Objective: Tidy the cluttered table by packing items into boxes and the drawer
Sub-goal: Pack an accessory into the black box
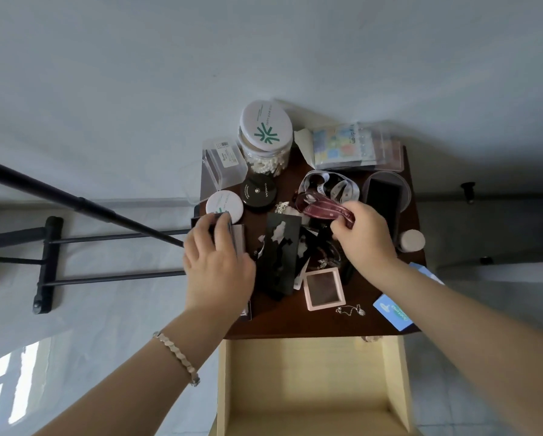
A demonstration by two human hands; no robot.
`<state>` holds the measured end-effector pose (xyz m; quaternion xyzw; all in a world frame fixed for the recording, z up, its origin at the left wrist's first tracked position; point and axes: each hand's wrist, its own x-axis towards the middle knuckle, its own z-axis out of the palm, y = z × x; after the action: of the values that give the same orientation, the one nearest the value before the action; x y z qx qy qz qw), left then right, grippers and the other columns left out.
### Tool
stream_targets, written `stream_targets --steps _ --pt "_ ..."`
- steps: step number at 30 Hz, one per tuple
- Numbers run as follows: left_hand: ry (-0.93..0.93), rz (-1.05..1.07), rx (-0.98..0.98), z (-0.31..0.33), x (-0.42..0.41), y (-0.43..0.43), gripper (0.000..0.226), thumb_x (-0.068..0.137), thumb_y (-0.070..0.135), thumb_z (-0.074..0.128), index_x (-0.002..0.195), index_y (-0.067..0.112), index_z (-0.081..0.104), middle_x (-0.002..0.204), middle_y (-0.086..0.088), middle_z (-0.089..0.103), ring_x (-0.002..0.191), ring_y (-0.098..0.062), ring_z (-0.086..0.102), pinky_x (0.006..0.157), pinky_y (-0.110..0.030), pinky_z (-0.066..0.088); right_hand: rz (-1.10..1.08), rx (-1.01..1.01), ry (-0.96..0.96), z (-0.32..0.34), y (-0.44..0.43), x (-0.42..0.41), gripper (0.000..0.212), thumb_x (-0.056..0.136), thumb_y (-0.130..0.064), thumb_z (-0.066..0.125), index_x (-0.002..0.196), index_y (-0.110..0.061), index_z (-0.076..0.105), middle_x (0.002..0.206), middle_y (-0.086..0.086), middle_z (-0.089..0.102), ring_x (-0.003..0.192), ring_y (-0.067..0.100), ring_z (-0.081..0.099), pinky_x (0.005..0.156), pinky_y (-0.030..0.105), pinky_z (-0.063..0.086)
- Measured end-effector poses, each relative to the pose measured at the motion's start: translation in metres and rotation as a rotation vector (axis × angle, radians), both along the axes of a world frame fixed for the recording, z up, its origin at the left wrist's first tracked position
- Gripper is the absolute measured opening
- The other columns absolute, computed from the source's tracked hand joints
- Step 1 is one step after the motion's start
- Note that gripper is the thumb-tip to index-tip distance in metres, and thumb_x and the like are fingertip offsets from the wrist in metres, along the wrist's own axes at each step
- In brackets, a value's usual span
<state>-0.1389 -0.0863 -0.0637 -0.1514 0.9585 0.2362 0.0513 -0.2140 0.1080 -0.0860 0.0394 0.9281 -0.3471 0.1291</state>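
Maroon ribbon (323, 207) lies mid-clutter on the table (295, 320), one end pinched by the right hand (364, 234). It looks limp and light, so it is best gathered into a bunch. The left hand (216, 262) grips a dark box (238, 239) at the left edge.
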Motion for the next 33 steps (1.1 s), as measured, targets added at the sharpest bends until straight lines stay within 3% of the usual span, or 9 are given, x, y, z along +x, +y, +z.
stream_targets --steps 3,8,10,14,18,20,24,28,33 --pt "-0.229 -0.051 0.502 0.022 -0.008 0.029 0.05 0.086 0.023 0.063 0.133 0.019 0.044 0.133 0.003 0.046 0.125 -0.014 0.042 0.101 -0.023 0.032 -0.232 -0.468 -0.149 0.057 0.004 0.011 0.013 0.094 -0.009 0.047 0.094 -0.013 0.059 0.064 0.002 0.062 0.053 0.006 0.061 0.063 0.026 0.052" --pt "-0.611 -0.024 1.156 0.044 -0.015 0.074 0.037 0.081 0.022 0.07 0.116 0.021 0.056 0.109 0.005 0.066 0.105 -0.011 0.06 0.096 -0.029 0.045 -0.592 -1.115 -0.485 0.1 0.009 0.021 0.016 0.095 -0.011 0.046 0.1 -0.005 0.06 0.077 0.008 0.067 0.069 0.015 0.068 0.077 0.033 0.056" --pt "-0.591 -0.001 1.227 0.053 -0.015 0.083 0.009 0.09 0.014 0.059 0.098 0.01 0.061 0.078 -0.001 0.07 0.073 -0.012 0.068 0.071 -0.023 0.055 -0.637 -1.115 -0.484 0.104 0.014 0.026 0.018 0.094 -0.012 0.048 0.104 -0.003 0.059 0.091 0.012 0.069 0.084 0.019 0.069 0.078 0.031 0.055" --pt "-0.591 0.008 1.206 0.061 -0.013 0.082 0.027 0.099 0.02 0.04 0.09 0.006 0.062 0.046 0.002 0.045 0.036 -0.008 0.037 0.04 -0.017 0.031 -0.687 -1.02 -0.363 0.107 0.024 0.029 0.009 0.093 -0.013 0.051 0.094 -0.009 0.059 0.093 0.012 0.069 0.085 0.019 0.069 0.072 0.028 0.058" --pt "-0.745 0.007 1.214 0.07 -0.015 0.067 0.048 0.1 0.038 0.028 0.08 0.009 0.061 0.045 0.002 0.03 0.036 -0.008 0.022 0.037 -0.017 0.019 -0.333 -0.272 -0.065 0.098 0.039 0.037 0.025 0.084 -0.024 0.065 0.1 -0.016 0.048 0.095 -0.001 0.062 0.082 0.01 0.063 0.066 0.016 0.048" --pt "-0.787 -0.045 1.234 0.079 -0.017 0.063 0.046 0.1 0.038 0.026 0.082 0.011 0.06 0.044 0.002 0.027 0.035 -0.008 0.02 0.037 -0.016 0.016 -0.049 -0.102 0.147 0.096 0.044 0.045 0.045 0.079 -0.015 0.064 0.118 -0.015 0.042 0.11 -0.004 0.047 0.104 0.015 0.054 0.083 0.016 0.042" --pt "-0.721 -0.171 1.299 0.096 -0.02 0.063 0.036 0.1 0.029 0.024 0.081 0.012 0.051 0.037 -0.002 0.028 0.034 -0.01 0.015 0.038 -0.017 0.013 0.52 -0.179 0.19 0.092 0.033 0.06 0.07 0.073 -0.005 0.056 0.136 -0.027 0.036 0.134 -0.013 0.041 0.135 0.008 0.028 0.111 0.03 0.025" --pt "-0.648 -0.097 1.516 0.109 -0.023 0.057 0.033 0.091 0.031 0.033 0.071 0.013 0.054 0.043 0.001 0.043 0.031 -0.005 0.019 0.038 -0.018 0.013 0.231 -0.5 0.024 0.103 0.017 0.07 0.025 0.091 -0.021 0.051 0.109 -0.039 0.051 0.1 -0.017 0.063 0.099 0.002 0.058 0.085 0.025 0.048" --pt "-0.416 0.453 1.904 0.101 -0.024 0.044 0.034 0.087 0.021 0.041 0.067 0.015 0.067 0.063 0.002 0.057 0.049 -0.007 0.05 0.055 -0.018 0.039 0.055 -0.575 -0.178 0.126 0.012 0.066 0.014 0.093 -0.015 0.051 0.094 -0.026 0.059 0.074 0.005 0.069 0.062 0.019 0.068 0.072 0.042 0.055"
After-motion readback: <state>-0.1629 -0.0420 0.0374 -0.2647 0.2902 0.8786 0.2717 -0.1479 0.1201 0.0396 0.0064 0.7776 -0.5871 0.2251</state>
